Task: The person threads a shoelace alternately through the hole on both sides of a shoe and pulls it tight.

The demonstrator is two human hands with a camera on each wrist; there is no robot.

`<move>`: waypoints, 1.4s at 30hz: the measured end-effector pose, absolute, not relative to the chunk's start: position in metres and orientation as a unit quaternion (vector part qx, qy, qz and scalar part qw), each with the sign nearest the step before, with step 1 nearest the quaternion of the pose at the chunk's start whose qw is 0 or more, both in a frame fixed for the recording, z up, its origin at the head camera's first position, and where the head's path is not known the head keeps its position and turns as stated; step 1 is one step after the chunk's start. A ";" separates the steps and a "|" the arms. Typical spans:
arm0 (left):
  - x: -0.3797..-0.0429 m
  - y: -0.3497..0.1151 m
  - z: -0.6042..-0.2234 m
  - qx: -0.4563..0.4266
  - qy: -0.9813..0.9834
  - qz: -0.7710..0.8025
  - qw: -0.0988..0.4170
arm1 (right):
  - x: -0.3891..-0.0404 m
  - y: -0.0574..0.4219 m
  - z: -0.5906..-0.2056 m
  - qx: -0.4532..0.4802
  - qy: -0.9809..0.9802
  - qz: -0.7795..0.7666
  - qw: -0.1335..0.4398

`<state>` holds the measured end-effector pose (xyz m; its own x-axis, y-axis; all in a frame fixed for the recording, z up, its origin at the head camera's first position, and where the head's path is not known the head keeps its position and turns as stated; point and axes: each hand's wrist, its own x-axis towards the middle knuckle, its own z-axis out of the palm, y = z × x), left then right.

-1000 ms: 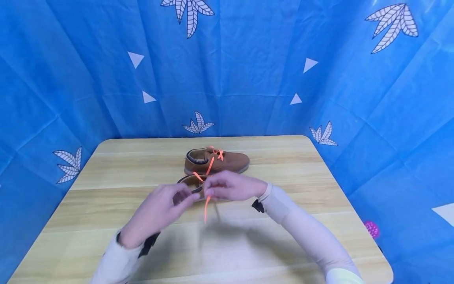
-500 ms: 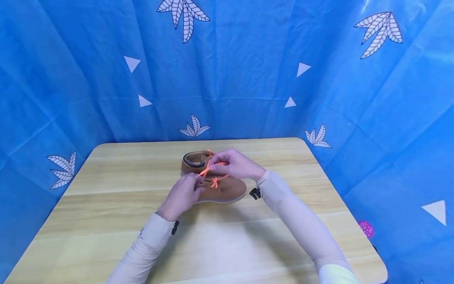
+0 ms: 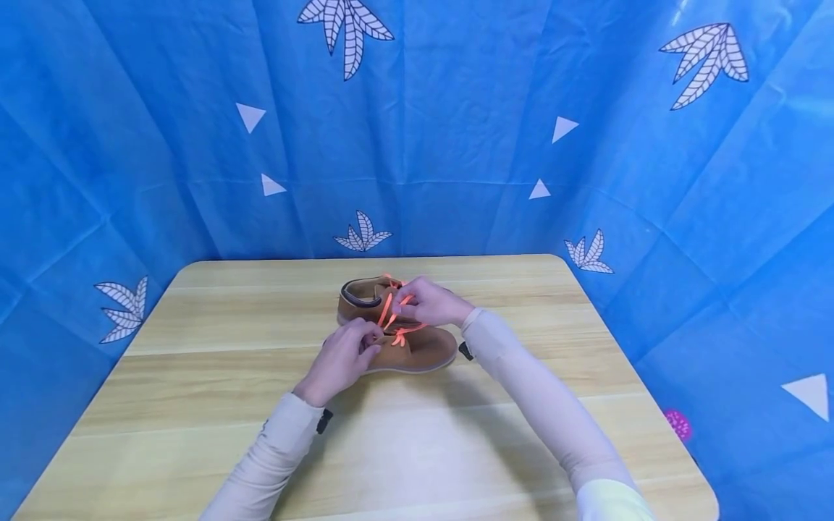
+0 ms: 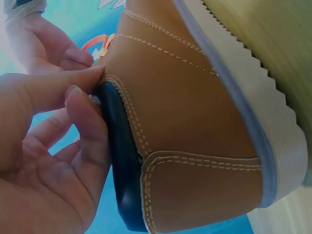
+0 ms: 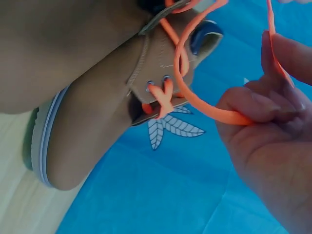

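Two brown lace-up shoes lie side by side: the near shoe (image 3: pixel 426 351) and the far shoe (image 3: pixel 358 310), toes to the right. At the near shoe's collar, my left hand (image 3: pixel 340 359) pinches the upper edge between thumb and finger; the left wrist view shows its dark padded rim (image 4: pixel 122 161) beside the thumb. My right hand (image 3: pixel 431 304) is over the laces, holding an orange shoelace (image 5: pixel 214 113) between curled fingers and thumb. That lace loops back to the near shoe. The right hand hides part of the far shoe's front.
Both shoes stand on a pale wooden table (image 3: pixel 195 405). A blue patterned curtain (image 3: pixel 456 145) hangs behind it and along both sides. The far shoe has crossed orange laces (image 5: pixel 163 95) in its eyelets.
From above the near shoe's front side, my left hand has moved onto its collar. The right hand shifted up and right with the lace, whose loose end hung down earlier.
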<state>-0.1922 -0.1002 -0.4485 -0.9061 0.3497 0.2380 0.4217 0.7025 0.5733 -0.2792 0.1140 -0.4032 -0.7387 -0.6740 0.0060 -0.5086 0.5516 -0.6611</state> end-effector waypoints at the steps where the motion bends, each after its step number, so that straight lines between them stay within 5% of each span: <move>1: -0.192 -0.100 -0.449 -0.210 -0.921 -0.324 0.057 | -0.281 0.113 -0.404 -0.345 0.874 -0.317 0.127; 24: -0.195 -0.094 -0.449 -0.211 -0.920 -0.326 0.056 | -0.292 0.103 -0.410 -0.389 0.850 -0.255 0.247; 42: -0.177 -0.077 -0.448 -0.184 -0.948 -0.245 0.088 | -0.284 0.099 -0.407 -0.385 0.854 -0.246 0.249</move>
<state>-0.1767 -0.0770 -0.4484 -0.9171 0.3054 0.2562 0.3913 0.8126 0.4319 -0.2843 0.0990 -0.4069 -0.5791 -0.7803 -0.2362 -0.5353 0.5824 -0.6118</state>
